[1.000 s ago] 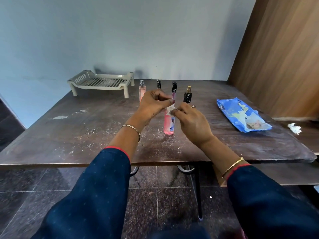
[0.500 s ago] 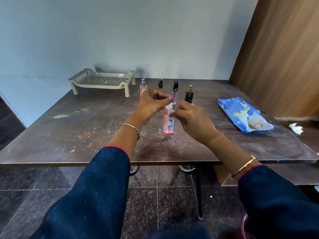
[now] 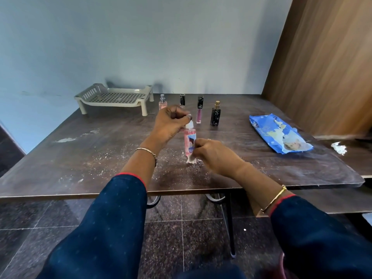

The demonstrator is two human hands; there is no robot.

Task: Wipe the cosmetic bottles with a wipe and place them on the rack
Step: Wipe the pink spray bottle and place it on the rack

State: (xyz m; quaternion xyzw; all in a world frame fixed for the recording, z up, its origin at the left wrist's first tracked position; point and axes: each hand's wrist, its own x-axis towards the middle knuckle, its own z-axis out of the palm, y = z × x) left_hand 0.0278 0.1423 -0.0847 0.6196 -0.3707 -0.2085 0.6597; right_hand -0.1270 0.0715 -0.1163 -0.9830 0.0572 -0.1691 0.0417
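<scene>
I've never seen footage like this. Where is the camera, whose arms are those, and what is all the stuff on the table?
There is no machine here. The camera sits on a person's head and looks down, so the two blue-sleeved arms are the wearer's own. The left hand grips the top of an upright pink bottle. The right hand pinches a white wipe against its lower part. Behind them, four small bottles stand in a row on the dusty table: a pale pink sprayer, a black-capped one partly hidden by the left hand, a pink tube and a black bottle with a gold top. A plastic rack at the back left holds nothing yet. On the right lie a blue wipe packet and a crumpled white scrap.
</scene>
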